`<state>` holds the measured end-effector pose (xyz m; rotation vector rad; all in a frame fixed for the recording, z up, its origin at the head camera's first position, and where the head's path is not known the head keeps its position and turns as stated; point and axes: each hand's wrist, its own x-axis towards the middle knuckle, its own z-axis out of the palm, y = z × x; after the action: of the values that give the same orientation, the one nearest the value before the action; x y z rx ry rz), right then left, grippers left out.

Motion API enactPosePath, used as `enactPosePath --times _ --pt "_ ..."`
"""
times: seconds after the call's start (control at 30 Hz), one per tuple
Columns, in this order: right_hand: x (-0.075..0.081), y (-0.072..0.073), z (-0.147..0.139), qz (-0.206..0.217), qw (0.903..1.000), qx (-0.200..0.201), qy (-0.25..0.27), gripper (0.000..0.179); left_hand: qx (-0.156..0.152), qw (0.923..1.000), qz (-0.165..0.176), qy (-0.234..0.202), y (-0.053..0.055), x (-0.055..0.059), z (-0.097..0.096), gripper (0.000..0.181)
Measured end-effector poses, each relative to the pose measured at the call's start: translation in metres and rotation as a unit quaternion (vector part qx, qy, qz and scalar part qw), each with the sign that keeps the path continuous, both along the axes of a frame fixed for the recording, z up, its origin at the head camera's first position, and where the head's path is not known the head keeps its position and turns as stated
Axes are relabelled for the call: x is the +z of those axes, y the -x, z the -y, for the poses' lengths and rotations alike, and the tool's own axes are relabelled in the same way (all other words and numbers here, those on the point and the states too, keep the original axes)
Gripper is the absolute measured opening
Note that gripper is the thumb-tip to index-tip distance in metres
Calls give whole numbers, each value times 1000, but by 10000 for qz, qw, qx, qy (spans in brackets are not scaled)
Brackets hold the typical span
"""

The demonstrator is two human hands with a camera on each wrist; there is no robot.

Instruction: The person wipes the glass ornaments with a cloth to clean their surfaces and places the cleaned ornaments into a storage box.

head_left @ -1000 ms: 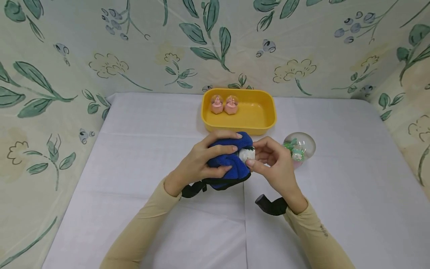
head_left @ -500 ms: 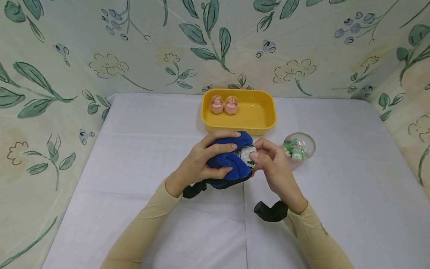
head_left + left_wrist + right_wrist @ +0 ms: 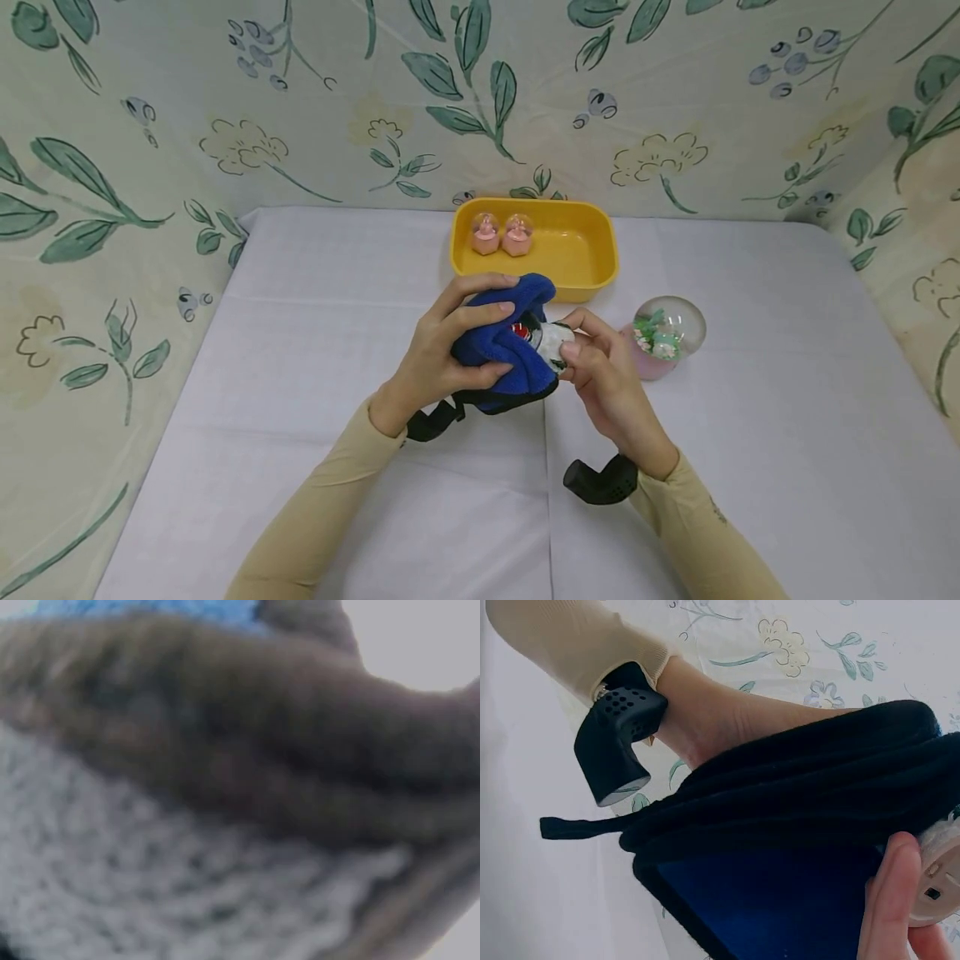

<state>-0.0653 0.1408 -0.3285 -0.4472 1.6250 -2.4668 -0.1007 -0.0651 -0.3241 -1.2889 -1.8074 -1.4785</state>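
Note:
My left hand (image 3: 427,350) grips a blue cloth (image 3: 487,346) with a black edge, wrapped around a snow globe (image 3: 553,343). The globe's white base with dark green spots sticks out of the folds, and a bit of red shows behind it; the cloth hides most of the dome. My right hand (image 3: 611,379) pinches that base between thumb and fingers. In the right wrist view, the base's pale underside (image 3: 932,889) has a small dark slot, and the cloth (image 3: 780,900) hangs beside it. The left wrist view is blurred, with grey and blue fabric close up.
A second snow globe (image 3: 652,354) with a pink base and green figures lies tilted just right of my right hand. Behind my hands stands a yellow tray (image 3: 573,287) with two small pink globes (image 3: 501,237) at its left. Black wrist cameras (image 3: 600,481) hang under both wrists.
The left hand and cloth have shifted slightly up and left, baring more of the snow globe, including a red part. The right hand has turned the base and dropped a little.

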Motion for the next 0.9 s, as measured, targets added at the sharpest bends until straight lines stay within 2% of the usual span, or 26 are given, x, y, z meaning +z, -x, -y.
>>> enactPosePath --times 0.2,0.4,0.63,0.9 --pt "-1 -1 1 -91 9997 37 225 18 177 9998 -12 -129 2 -2 3 44" --pt "2 1 -3 -389 9986 83 361 19 304 9993 101 -211 3 -3 7 44" --pt "6 2 -9 -371 9990 -124 224 18 348 9992 153 -83 4 -2 11 45" --pt "9 1 -14 -429 9984 -68 372 27 349 9993 101 45 6 1 13 45"
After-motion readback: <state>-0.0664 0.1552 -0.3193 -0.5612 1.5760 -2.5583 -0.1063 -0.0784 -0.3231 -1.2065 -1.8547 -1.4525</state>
